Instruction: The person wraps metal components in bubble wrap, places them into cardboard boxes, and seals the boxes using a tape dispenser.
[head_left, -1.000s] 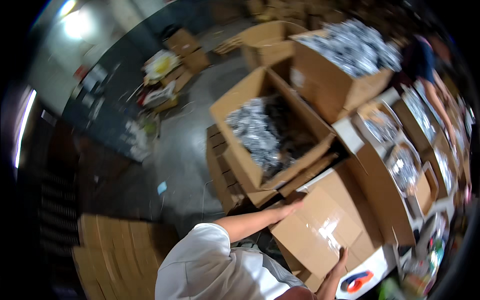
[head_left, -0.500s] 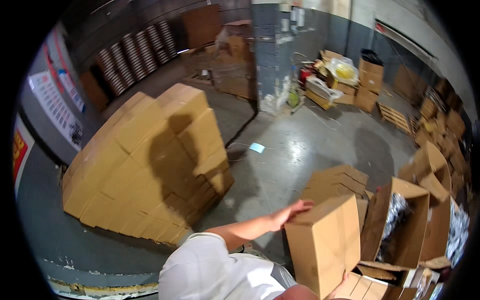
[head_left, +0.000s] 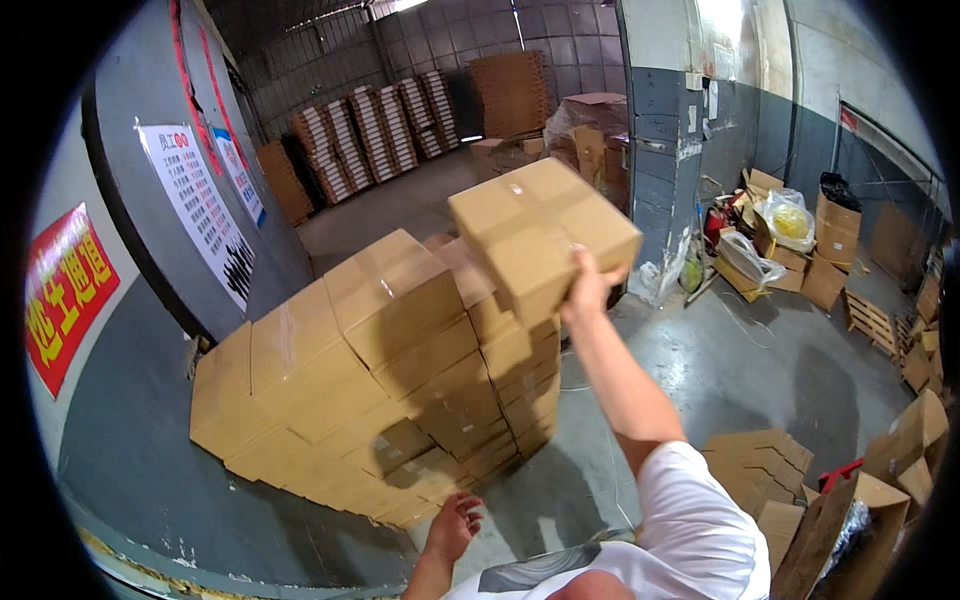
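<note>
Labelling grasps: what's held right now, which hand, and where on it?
Right hand holds a sealed cardboard box up over the box stack, gripping its lower near corner. Left hand hangs low, open, holding nothing.

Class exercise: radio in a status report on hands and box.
Right hand props sealed cardboard box overhead. Left hand low, empty. Stacked cartons directly beneath.

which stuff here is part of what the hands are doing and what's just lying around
In hand:
sealed carton, raised by the right hand
stack of cartons under it
left hand, low and empty

Lying about:
open boxes on the floor
bagged yellow items
wall notices
</note>
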